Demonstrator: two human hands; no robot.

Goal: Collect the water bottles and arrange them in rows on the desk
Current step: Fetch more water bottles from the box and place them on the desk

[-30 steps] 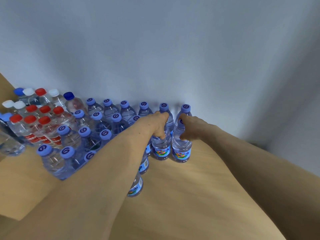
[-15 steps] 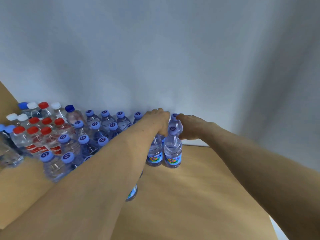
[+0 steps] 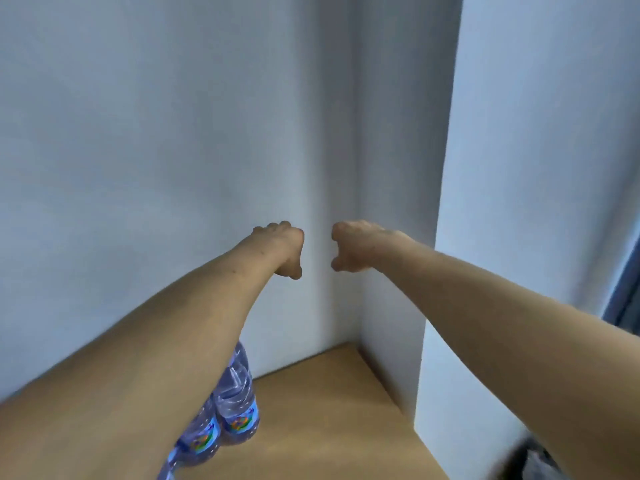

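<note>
- Both hands hold nothing: the left hand (image 3: 281, 248) and the right hand (image 3: 356, 245) are up in the air, fingers loosely curled.
- Water bottles (image 3: 239, 408) stand on the desk (image 3: 329, 431), partly hidden under the left arm.
- Next job, I think: fetch more bottles (none loose in view).
- Watch the side wall (image 3: 388, 202); it closes off the desk's right end.

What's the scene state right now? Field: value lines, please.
left hand: raised in front of the wall corner, fingers loosely curled, holds nothing
right hand: level with the left, loosely curled, holds nothing
water bottles: at least two upright on the desk, partly hidden by the left arm
desk: wooden, runs into the corner
wall: plain, pale
</note>
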